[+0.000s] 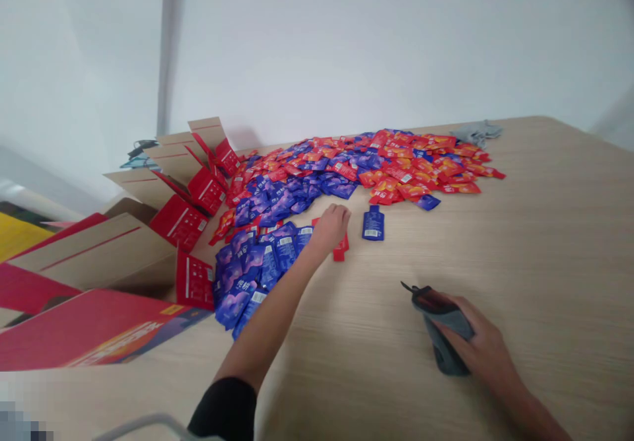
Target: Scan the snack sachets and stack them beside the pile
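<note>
My left hand (333, 226) is over a red packet (339, 251), its fingers bent together. Whether they grip anything is hidden. To its right a single blue packet (373, 224) lies flat with its barcode side up. Near the left forearm is a group of blue packets (270, 266), some with barcodes showing. My right hand (478, 342) is wrapped round a grey handheld device (448, 332) with a dark front end and a short black loop; it looks like a barcode scanner, held above the table.
A long heap of mixed red and blue packets (356, 157) spreads along the back of the wooden table (545, 243). Open red cartons (185, 223) with raised flaps line the left side. A crumpled grey cloth (478, 132) lies at the back right, before the white wall.
</note>
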Tool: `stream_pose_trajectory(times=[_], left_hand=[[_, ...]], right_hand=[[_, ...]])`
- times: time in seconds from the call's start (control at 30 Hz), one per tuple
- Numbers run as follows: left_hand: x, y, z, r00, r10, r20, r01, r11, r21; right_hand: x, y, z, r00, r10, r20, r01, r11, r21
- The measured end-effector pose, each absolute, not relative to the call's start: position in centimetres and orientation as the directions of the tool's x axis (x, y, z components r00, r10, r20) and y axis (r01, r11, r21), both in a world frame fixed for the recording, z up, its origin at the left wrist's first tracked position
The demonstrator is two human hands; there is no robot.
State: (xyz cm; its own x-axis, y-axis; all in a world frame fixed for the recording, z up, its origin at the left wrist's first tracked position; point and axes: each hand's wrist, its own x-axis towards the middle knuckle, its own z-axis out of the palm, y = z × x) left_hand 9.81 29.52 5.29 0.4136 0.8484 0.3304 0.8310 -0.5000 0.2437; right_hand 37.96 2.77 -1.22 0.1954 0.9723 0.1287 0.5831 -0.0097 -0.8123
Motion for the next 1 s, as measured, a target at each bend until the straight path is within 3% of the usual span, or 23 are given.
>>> stream_pose_trajectory(times=[0.13,0.47,0.67,0.83,1.0], left_hand=[[14.2,37.0,5.2,0.424,0.868,0.259,0.866,-0.472,0.165],[15.6,43.2,1.7,0.203,0.957,0.209,0.974,-0.219,0.055],[17.0,45.0,2.3,0.225,0.971,0.078,0.974,-0.227,0.011],[18.3,44.2,2.9,0.275,0.961,-0.011,0.961,-0.274,0.027],[17.4,42.1,3.6,0.270,0.963,0.017,0.956,-0.270,0.112]], right_hand=[[37.9,2.9,-1.2,0.155,0.980,0.127,0.562,0.018,-0.827],[37.5,3.7,-1.5,0.103,0.991,0.087,0.571,0.013,-0.821],[37.4,3.9,-1.3,0.083,0.993,0.087,0.590,0.021,-0.807],[37.3,3.9,-1.2,0.070,0.994,0.079,0.589,0.023,-0.808],[37.2,4.0,-1.3,0.086,0.993,0.076,0.581,0.012,-0.814]])
